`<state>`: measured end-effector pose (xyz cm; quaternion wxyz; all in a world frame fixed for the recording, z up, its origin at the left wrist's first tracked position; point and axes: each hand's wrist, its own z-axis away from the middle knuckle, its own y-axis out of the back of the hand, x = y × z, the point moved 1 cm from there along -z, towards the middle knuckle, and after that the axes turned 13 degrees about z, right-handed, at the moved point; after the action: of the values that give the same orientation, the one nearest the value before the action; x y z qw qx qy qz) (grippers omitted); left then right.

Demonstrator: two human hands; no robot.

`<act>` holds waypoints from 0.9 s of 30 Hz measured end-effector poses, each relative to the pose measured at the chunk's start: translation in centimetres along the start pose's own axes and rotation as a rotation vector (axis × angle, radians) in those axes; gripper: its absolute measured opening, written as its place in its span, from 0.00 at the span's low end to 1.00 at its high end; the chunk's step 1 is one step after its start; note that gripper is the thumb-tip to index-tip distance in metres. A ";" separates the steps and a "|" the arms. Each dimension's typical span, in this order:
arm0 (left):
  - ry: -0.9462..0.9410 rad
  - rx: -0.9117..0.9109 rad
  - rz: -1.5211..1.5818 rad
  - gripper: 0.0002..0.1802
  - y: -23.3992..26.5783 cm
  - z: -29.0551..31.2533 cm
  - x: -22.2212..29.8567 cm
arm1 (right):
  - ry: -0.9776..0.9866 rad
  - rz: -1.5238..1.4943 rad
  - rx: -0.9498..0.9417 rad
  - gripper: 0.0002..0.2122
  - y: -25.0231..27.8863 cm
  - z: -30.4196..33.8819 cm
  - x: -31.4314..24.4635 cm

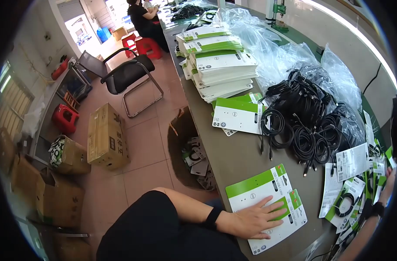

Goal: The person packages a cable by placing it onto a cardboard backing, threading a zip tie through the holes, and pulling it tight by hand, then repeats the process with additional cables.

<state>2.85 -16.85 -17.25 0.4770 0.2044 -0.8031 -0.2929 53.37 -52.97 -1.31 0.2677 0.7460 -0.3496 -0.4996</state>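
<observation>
My left hand (256,219) lies flat with fingers spread on two overlapping green-and-white cardboard cards (246,188) near the bench's front edge. At the right rim, my right hand (387,187) is partly cut off, beside a heap of packaged cables (350,200) on green-and-white cards; its fingers do not show clearly. Coiled black cables (303,130) are piled beyond my left hand, with plug ends toward me. Left of them, a few loose cards (240,116) lie on the bench, under the edge of one coil. Behind those rises a tall stack of cards (226,65).
Clear plastic bags (290,54) spread behind the cables. A box with card scraps (181,148) stands on the floor against the bench (224,167). Further left are a closed carton (107,137) and a black chair (124,74). A person (144,21) sits at the bench's far end.
</observation>
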 end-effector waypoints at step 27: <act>-0.072 -0.031 0.080 0.29 -2.2 1.0 1.7 | 0.758 0.227 -0.489 0.12 -18.8 29.8 -24.8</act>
<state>1.27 -19.20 -18.02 0.4623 0.1542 -0.8226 -0.2931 23.98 -23.40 -12.25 0.5976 0.7480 -0.1784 -0.2269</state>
